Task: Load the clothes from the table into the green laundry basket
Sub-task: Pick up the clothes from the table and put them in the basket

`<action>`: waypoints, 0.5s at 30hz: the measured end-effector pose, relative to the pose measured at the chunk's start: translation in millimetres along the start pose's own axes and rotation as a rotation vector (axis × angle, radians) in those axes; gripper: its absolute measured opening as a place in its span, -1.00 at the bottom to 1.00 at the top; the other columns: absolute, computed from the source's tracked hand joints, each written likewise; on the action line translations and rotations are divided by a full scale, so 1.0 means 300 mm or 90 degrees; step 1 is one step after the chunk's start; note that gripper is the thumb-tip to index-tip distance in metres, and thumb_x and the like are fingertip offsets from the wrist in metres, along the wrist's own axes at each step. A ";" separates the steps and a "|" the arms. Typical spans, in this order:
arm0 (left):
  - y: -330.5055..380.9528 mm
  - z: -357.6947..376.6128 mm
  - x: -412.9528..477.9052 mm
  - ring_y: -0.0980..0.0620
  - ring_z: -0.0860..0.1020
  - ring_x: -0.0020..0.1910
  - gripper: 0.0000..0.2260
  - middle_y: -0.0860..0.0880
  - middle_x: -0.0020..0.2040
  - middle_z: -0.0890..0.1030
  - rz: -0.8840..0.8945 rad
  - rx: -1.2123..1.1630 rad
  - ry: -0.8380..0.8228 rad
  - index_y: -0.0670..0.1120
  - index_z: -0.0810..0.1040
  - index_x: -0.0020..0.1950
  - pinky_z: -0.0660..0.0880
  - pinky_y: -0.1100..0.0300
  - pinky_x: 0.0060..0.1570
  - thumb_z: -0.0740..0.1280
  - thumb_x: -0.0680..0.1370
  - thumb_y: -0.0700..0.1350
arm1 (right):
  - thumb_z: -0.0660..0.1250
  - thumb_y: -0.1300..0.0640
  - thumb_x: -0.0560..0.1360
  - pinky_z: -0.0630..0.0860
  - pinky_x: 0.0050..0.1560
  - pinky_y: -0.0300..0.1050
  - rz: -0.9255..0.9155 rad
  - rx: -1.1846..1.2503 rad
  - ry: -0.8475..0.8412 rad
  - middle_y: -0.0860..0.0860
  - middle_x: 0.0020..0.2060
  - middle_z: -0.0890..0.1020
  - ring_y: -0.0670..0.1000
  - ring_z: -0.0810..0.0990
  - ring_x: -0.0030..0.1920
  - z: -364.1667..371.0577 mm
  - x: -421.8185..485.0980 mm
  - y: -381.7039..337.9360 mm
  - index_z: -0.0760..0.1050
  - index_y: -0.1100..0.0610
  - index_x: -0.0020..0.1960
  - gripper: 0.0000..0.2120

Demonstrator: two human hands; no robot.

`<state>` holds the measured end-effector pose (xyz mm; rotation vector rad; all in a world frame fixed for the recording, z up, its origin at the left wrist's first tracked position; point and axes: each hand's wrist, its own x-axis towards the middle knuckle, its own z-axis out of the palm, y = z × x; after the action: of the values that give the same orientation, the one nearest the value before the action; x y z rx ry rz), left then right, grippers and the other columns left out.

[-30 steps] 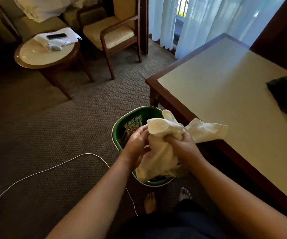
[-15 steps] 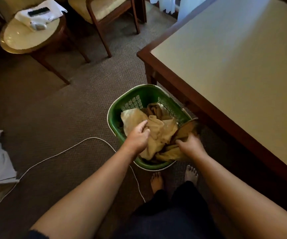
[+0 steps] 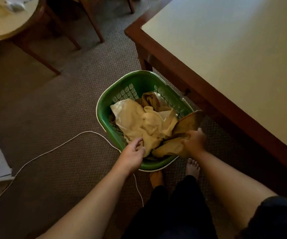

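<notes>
Left hand point(image 3: 133, 151) has let go, fingers loose, of the cream cloth point(image 3: 139, 120) now in the green plastic laundry basket point(image 3: 104, 107); right hand point(image 3: 193, 141) still grips tan fabric point(image 3: 170, 147).

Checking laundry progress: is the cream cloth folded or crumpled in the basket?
Crumpled: the cream cloth lies bunched in loose folds inside the green laundry basket.
</notes>
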<state>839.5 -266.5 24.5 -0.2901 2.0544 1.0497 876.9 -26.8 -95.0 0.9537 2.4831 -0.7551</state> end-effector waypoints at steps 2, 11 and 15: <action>-0.006 0.000 0.001 0.01 0.42 0.47 -0.57 -0.07 0.53 0.44 -0.007 -0.014 0.003 -0.01 0.39 0.59 0.33 0.22 0.37 0.27 0.70 -0.15 | 0.47 0.08 0.48 0.51 0.05 -0.06 -0.008 -0.054 0.041 0.25 0.12 0.61 0.22 0.61 0.06 0.001 -0.010 -0.006 0.67 0.18 0.11 -0.74; -0.003 0.002 0.034 0.07 0.46 0.25 -0.62 -0.04 0.47 0.48 -0.029 -0.087 0.049 0.03 0.44 0.54 0.37 0.20 0.19 0.27 0.70 -0.11 | 0.25 0.23 0.60 0.52 0.14 -0.07 -0.247 -0.131 -0.036 0.15 0.21 0.56 0.13 0.60 0.17 -0.025 -0.109 -0.130 0.53 0.16 0.32 -0.69; 0.002 -0.015 0.066 0.06 0.47 0.26 -0.62 0.06 0.38 0.49 -0.046 -0.131 0.070 0.05 0.43 0.53 0.40 0.15 0.21 0.26 0.70 -0.10 | 0.31 0.25 0.54 0.60 0.02 -0.04 -0.430 0.059 -0.055 0.06 0.06 0.62 0.07 0.63 0.02 -0.026 -0.148 -0.277 0.60 0.11 0.19 -0.74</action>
<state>823.8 -266.7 11.8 -0.5343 2.0176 1.2268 848.8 -96.4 -37.3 0.0700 2.7131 -1.0841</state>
